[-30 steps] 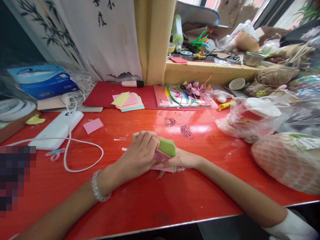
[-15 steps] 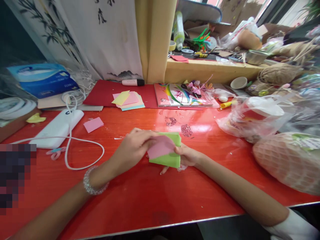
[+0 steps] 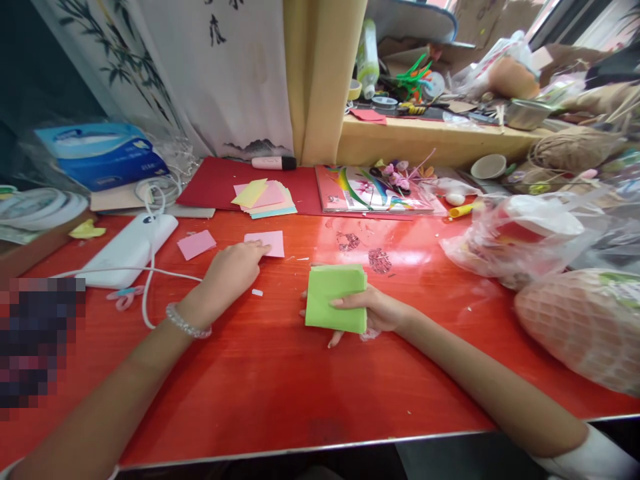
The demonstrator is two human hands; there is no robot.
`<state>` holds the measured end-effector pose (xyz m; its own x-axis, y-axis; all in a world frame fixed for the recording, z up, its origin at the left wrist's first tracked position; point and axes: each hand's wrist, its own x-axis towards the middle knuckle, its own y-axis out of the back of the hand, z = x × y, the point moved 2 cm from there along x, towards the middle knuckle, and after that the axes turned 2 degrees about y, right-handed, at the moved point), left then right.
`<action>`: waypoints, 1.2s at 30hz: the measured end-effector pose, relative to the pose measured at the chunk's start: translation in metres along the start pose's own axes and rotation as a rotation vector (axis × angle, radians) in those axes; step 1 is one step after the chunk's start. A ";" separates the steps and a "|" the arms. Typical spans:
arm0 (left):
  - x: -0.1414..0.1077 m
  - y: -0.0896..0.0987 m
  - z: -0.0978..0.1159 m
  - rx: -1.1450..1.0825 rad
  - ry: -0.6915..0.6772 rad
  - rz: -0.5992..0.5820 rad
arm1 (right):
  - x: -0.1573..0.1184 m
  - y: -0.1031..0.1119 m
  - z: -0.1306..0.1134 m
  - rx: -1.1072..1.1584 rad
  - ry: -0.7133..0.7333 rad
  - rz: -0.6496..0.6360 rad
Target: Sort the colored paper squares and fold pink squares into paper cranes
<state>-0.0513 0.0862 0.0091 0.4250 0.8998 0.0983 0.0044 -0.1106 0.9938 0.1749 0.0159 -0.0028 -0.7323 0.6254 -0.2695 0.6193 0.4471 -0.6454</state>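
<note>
A pad of green sticky notes (image 3: 333, 293), topped by a green sheet, is in my right hand (image 3: 377, 307). The thumb lies across its face and the other fingers are underneath, partly hidden. To the left, my left hand (image 3: 235, 267) has its fingertips on a pink note (image 3: 275, 244) lying flat on the red table. The fingers are bent and close together at the note's left part. A second pink note (image 3: 197, 245) lies just left of that hand. Farther back, a fanned stack of yellow, pink and blue notes (image 3: 273, 201) rests on a red folder.
A white power bank (image 3: 133, 250) with a cable lies at the left, by a blue tissue pack (image 3: 107, 157). Behind are the red folder (image 3: 210, 183), a marker (image 3: 273, 163) and a booklet (image 3: 350, 193). Plastic bags (image 3: 520, 233) and a net-wrapped item (image 3: 580, 327) crowd the right.
My left hand has moved left and away from the pad, carrying the pink note onto the table beside the other pink note. The green top sheet is now uncovered; my right hand still holds the pad.
</note>
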 end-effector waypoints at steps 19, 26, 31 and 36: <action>-0.026 0.029 0.084 -0.487 -0.460 0.250 | 0.003 0.006 0.004 0.016 0.076 -0.074; -0.030 0.021 0.085 -0.414 -0.422 0.180 | 0.002 0.005 0.003 -0.058 0.121 -0.128; -0.031 0.020 0.085 -0.427 -0.457 0.242 | 0.002 0.003 0.002 -0.114 0.132 -0.125; -0.031 0.018 0.084 -0.413 -0.490 0.243 | 0.002 -0.001 0.002 -0.187 0.115 -0.117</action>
<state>0.0118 0.0209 0.0195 0.7311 0.5644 0.3833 -0.4470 -0.0281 0.8941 0.1725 0.0158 -0.0039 -0.7714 0.6266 -0.1108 0.5821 0.6246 -0.5206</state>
